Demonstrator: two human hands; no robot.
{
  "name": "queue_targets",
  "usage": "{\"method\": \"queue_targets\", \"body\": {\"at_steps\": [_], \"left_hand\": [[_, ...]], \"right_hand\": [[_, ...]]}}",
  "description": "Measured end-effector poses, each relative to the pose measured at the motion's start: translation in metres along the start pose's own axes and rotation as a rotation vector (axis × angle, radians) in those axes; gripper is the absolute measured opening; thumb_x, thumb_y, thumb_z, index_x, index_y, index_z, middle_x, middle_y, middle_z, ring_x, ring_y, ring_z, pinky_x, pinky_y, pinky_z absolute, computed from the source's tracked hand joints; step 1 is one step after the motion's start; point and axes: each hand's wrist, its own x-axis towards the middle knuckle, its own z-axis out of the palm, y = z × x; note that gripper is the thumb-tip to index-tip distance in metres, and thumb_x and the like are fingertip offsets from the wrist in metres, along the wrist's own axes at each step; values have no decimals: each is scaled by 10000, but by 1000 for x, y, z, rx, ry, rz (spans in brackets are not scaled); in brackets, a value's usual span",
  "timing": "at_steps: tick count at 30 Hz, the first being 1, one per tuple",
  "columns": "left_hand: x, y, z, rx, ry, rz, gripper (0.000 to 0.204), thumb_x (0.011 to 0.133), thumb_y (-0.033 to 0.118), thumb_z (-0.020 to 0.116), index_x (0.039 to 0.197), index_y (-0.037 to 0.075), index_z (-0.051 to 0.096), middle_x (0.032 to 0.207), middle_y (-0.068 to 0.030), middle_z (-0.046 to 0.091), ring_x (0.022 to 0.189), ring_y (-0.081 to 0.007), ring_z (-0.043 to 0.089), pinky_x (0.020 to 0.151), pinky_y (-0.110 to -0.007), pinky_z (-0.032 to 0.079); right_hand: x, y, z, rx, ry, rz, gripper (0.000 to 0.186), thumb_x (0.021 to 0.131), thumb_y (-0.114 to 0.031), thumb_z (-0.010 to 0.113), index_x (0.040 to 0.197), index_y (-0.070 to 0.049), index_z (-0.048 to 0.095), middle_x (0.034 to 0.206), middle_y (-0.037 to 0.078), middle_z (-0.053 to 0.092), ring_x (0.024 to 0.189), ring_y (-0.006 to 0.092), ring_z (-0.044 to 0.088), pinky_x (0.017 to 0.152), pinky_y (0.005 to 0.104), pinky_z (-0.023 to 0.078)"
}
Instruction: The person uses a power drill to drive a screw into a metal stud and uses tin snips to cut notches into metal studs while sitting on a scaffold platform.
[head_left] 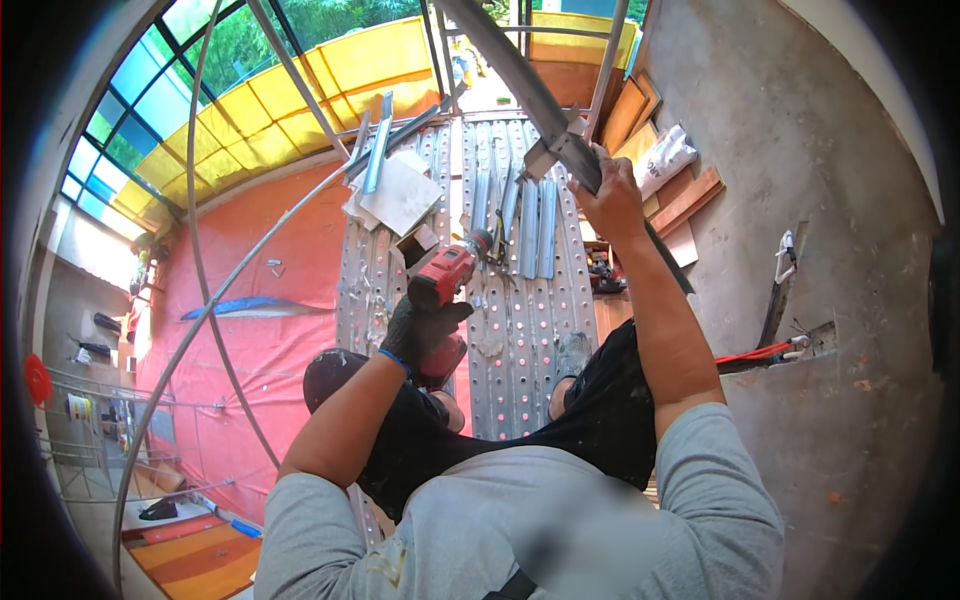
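In a dark glove, my left hand [418, 328] is wrapped round the grip of a red cordless drill [446, 274]. The drill's chuck points up and away, over the perforated metal scaffold deck [400, 290] I stand on. My bare right hand [612, 196] is raised and closed round a long grey metal channel [520, 85]. The channel slants from the top of the view down toward the wall on the right. A short metal bracket [541, 158] sticks out from it near my fingers. The drill and the channel are apart.
Loose metal strips [540, 228] and broken white board pieces [402, 195] lie on the deck. Scaffold tubes [262, 228] cross on the left, above red floor sheeting [240, 370]. Red cables [760, 354] come out of the grey wall on the right. A white sack [667, 158] and wooden boards stand beyond.
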Motion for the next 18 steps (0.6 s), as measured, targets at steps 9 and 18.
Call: {"method": "queue_targets", "body": {"at_steps": [9,18], "left_hand": [[7,-16,8,-25,-57,-110,434,815,202,786,1191,74,611,781,-17,609,637,-138,608,551,-341,499],[4,-27,39,737,-97,257,494,807,284,761,1231,78,614,964,-236,726,910,-403,728,785,-493,561]], "right_hand": [[-4,-5,-12,-4,-32,35,738,778,-310,850,1424,-102,559,1336,166,624,1212,396,602,1026,496,483],[-6,-5,-14,-216,-10,18,674,775,-311,847,1377,-142,597,1111,113,652,1084,333,650,851,513,534]]}}
